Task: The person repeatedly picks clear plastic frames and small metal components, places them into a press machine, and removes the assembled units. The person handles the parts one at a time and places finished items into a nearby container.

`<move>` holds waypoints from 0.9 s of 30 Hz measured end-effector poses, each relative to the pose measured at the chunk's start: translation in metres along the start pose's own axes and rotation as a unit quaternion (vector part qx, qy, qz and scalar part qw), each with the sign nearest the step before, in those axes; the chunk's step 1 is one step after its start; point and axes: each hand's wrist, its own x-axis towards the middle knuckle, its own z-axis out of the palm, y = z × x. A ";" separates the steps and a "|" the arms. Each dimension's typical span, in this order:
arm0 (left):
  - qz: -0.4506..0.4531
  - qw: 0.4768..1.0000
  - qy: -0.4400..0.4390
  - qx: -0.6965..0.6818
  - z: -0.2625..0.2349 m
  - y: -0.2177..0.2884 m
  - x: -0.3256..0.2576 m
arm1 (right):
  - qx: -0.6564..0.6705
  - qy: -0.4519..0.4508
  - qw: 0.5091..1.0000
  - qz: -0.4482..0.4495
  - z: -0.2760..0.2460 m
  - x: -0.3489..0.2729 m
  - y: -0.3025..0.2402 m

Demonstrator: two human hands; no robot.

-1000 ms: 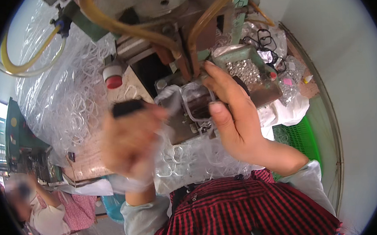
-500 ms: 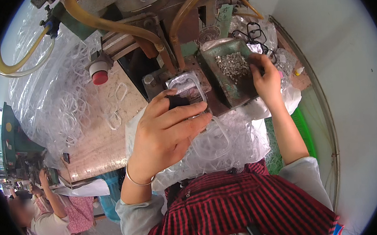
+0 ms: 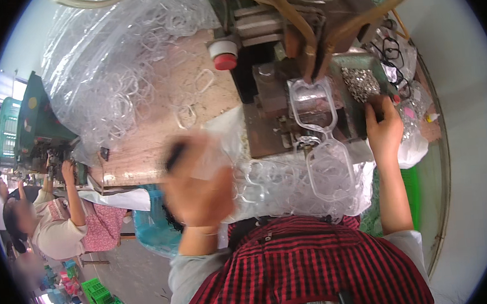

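A clear plastic eyeglass frame [image 3: 332, 109] lies on the metal fixture of a bench press [image 3: 270, 133], with one lens ring on the fixture and the other hanging over its near edge. My left hand [image 3: 197, 180] is well to the left of it, smeared by motion, so its fingers cannot be made out; a dark band shows on one finger. At the right, my right hand [image 3: 385, 125] reaches into a green metal tray [image 3: 355, 59]. Its fingertips pinch together at the near edge of a heap of small metal parts [image 3: 361, 83]; whatever they hold is hidden.
Many clear frames [image 3: 115, 87] pile up on the wooden table at the left; more lie in a plastic sheet [image 3: 263, 187] before me. A red push button [image 3: 225, 61] sticks out from the press. Black frames [image 3: 393, 54] lie beyond the tray. Another person [image 3: 62, 221] works at far left.
My left hand has come off the eyeglass frame and moved left, leaving it on the fixture. My right hand stays at the tray, fingers drawn closer together. The whole view has shifted.
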 end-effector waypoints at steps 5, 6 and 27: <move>-0.061 0.982 -0.046 0.174 -0.027 -0.088 0.056 | 0.129 0.022 0.991 0.022 -0.006 0.020 -0.017; -0.076 0.973 -0.096 0.197 -0.024 -0.120 0.049 | 0.156 0.011 0.987 0.038 -0.010 0.024 -0.031; -0.371 0.896 0.103 -0.220 0.064 -0.149 -0.008 | 0.478 -0.141 0.867 0.024 -0.003 0.046 -0.112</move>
